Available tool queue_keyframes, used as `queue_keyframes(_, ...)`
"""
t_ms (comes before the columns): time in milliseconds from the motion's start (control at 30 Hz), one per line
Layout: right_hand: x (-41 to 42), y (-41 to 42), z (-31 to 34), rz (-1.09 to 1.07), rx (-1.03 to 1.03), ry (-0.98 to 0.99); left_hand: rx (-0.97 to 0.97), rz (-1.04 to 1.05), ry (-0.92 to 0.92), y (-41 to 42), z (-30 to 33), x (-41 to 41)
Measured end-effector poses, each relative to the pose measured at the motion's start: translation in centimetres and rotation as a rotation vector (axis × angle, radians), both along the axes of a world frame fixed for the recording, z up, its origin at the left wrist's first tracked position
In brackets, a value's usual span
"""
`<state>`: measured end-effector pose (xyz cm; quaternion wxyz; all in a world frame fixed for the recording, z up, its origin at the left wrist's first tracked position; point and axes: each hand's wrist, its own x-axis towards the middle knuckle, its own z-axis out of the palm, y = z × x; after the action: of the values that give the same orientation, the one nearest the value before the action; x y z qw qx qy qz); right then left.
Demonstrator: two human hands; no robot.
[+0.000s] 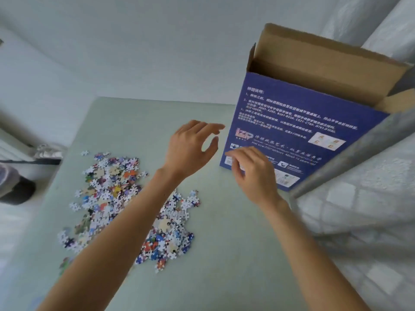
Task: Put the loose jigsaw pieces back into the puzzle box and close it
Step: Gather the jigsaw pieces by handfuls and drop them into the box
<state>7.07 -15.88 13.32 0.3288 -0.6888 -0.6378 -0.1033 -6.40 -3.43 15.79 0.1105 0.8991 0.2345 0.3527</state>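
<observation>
At 1 o'clock of both hands stood puzzle box (292,131), mouth up | right hand (253,173) nearer, fingers curled, contents unclear | left hand (190,147) spread, empty | jigsaw pieces (125,205) at 7 o'clock on table (224,254)

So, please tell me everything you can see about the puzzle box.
The puzzle box is a flat cardboard box, blue on the outside with white printed text and small pictures, plain brown inside. It stands upright on the pale green table, at its far right side, with the top open and the brown flap raised behind the opening. What is inside cannot be seen. The right hand is at its lower left corner, fingers curled against the blue face. The left hand is close by, not touching it.
</observation>
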Motion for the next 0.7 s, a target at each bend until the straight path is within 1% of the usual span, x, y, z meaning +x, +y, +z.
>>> queue_keyframes(33, -1.2, 0.2, -2.2, 0.02, -0.105, 0.037, -0.063, 0.048, 0.045, -0.1, -1.8, -2.2)
queue_keyframes(100, -3.8, 0.9, -6.6, 0.049, -0.379, 0.105, -0.196, 0.149, 0.187, -0.6, -5.7, -6.9)
queue_keyframes(133, -5.1, 1.0, -8.7, 0.048, -0.532, 0.151, -0.276, 0.199, 0.259, -1.0, -7.6, -9.5)
queue_keyframes(200, -6.7, 1.4, -11.8, -0.003, -0.766, 0.248, -0.446, 0.299, 0.415, -1.8, -10.5, -13.0)
queue_keyframes(267, -7.2, 1.5, -13.6, -0.097, -0.899, 0.332, -0.559, 0.376, 0.568, -3.0, -12.6, -14.9)
queue_keyframes(300, -8.3, 2.0, -14.5, -0.109, -0.955, 0.358, -0.607, 0.429, 0.637, -3.5, -13.7, -16.5)
queue_keyframes(333, -9.1, 2.5, -15.1, -0.112, -0.985, 0.36, -0.637, 0.466, 0.671, -3.9, -14.6, -17.4)
queue_keyframes(400, -11.3, 3.3, -16.2, -0.068, -1.021, 0.292, -0.697, 0.516, 0.698, -4.4, -16.4, -19.1)
queue_keyframes(467, -13.5, 3.7, -16.7, -0.007, -1.032, 0.197, -0.742, 0.504, 0.732, -4.6, -17.5, -19.5)
queue_keyframes(533, -15.3, 3.5, -17.0, 0.017, -1.019, 0.156, -0.742, 0.446, 0.764, -4.8, -18.3, -18.9)
queue_keyframes(633, -16.9, 3.1, -17.3, -0.032, -0.946, 0.174, -0.705, 0.392, 0.788, -5.2, -19.2, -17.8)
queue_keyframes(700, -17.3, 3.2, -17.1, -0.08, -0.929, 0.254, -0.706, 0.394, 0.745, -5.4, -19.7, -17.5)
